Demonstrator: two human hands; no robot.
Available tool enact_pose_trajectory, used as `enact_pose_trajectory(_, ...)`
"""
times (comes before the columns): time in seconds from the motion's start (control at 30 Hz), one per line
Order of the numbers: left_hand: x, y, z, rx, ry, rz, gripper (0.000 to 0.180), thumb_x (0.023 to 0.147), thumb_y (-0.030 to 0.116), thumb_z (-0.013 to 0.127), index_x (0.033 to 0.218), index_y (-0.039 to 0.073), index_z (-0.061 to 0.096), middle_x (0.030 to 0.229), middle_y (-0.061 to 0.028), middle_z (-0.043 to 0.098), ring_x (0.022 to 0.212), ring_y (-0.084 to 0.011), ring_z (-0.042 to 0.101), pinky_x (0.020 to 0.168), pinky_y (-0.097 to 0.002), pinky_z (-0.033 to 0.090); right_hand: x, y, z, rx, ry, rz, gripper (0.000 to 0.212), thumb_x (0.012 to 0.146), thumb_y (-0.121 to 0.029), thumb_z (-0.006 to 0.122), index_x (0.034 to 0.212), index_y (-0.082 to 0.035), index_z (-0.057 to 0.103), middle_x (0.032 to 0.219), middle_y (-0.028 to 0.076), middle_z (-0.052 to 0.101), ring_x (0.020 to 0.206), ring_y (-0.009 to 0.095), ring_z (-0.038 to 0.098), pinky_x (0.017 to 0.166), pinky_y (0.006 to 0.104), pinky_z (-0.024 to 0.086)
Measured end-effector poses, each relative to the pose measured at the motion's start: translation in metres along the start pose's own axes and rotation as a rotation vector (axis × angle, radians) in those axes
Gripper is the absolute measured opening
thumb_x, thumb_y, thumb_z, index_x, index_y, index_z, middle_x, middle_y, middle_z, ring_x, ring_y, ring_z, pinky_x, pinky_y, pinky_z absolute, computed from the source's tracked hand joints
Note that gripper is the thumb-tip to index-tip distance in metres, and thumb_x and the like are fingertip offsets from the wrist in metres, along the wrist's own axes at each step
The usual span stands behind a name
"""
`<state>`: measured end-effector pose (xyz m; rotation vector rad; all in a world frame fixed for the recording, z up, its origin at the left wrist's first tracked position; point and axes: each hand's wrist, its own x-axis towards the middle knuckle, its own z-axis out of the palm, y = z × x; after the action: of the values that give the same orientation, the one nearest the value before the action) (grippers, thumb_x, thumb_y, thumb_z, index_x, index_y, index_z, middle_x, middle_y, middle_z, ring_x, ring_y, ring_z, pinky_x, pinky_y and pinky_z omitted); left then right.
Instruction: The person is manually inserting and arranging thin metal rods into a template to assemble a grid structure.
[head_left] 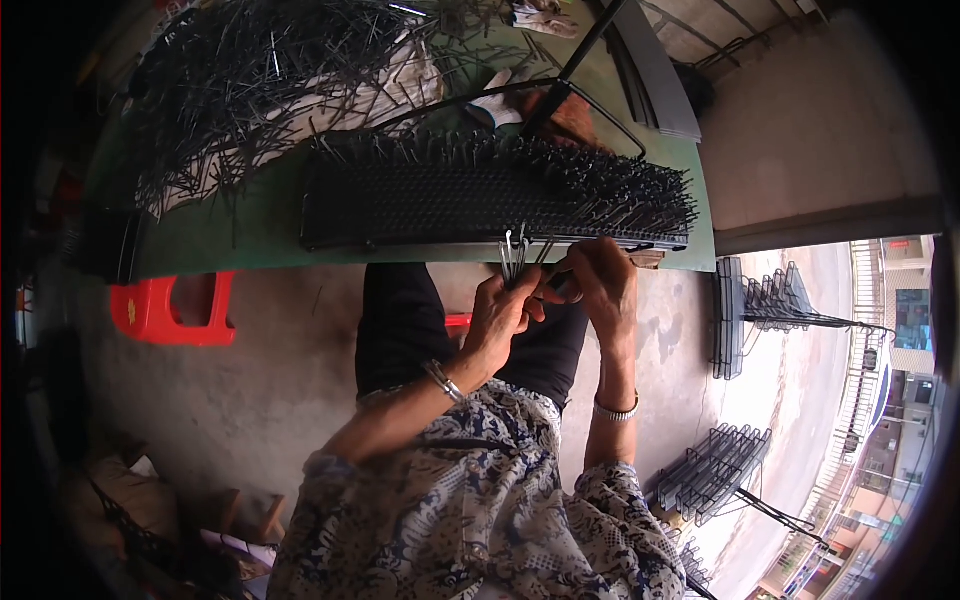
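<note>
My left hand [494, 322] is closed around a small bunch of thin metal rods [515, 256], whose shiny ends stick up past the fingers. Beside it, my right hand [608, 286] has its fingers bent in a pinch at the table's front edge; what lies between them is too small to make out. Just beyond both hands sits a long black rack [400, 200] with a closely patterned surface. Many dark thin rods [630, 185] stand in it along the far side and the right end.
A large heap of loose dark rods [270, 70] lies on pale cloth [330, 120] at the far left of the green table [220, 235]. A black metal frame [562, 85] rises behind the rack, near a work glove [490, 105]. A red stool [180, 310] stands left; wire racks [715, 470] stand right.
</note>
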<state>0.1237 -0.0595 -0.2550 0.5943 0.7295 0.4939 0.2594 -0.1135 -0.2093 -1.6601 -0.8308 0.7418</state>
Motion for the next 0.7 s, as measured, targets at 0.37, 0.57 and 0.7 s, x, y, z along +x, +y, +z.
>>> enact_pose_trajectory(0.37, 0.006, 0.003, -0.008, -0.005, -0.017, -0.076, 0.031, 0.093, 0.033, 0.063, 0.095, 0.002, 0.066, 0.088, -0.0099, 0.071, 0.047, -0.0015, 0.029, 0.039, -0.0172, 0.022, 0.021, -0.009, -0.005, -0.433, 0.496, -0.258, 0.004, 0.094, -0.006, 0.054, 0.097, -0.004, 0.057, 0.072, 0.008, 0.063, 0.057, 0.016, 0.059, 0.054, 0.0305, 0.046)
enact_pose_trajectory(0.57, 0.004, 0.006, -0.006, -0.009, -0.021, -0.067, 0.031, 0.094, 0.032, 0.062, 0.097, 0.002, 0.065, 0.086, -0.0102, 0.071, 0.047, -0.0014, 0.027, 0.039, -0.0163, 0.022, 0.027, 0.012, -0.003, -0.714, 0.458, -0.389, 0.004, 0.092, -0.009, 0.058, 0.093, -0.007, 0.062, 0.079, 0.007, 0.057, 0.064, 0.016, 0.056, 0.06, 0.0314, 0.045)
enact_pose_trajectory(0.7, 0.003, 0.008, -0.005, -0.019, -0.036, -0.05, 0.032, 0.094, 0.033, 0.062, 0.098, 0.001, 0.065, 0.086, -0.0105, 0.071, 0.048, -0.0012, 0.027, 0.039, -0.0163, 0.022, 0.027, 0.018, -0.001, -0.759, 0.442, -0.356, 0.006, 0.091, -0.013, 0.06, 0.092, -0.008, 0.063, 0.088, 0.008, 0.056, 0.067, 0.022, 0.055, 0.063, 0.0343, 0.045)
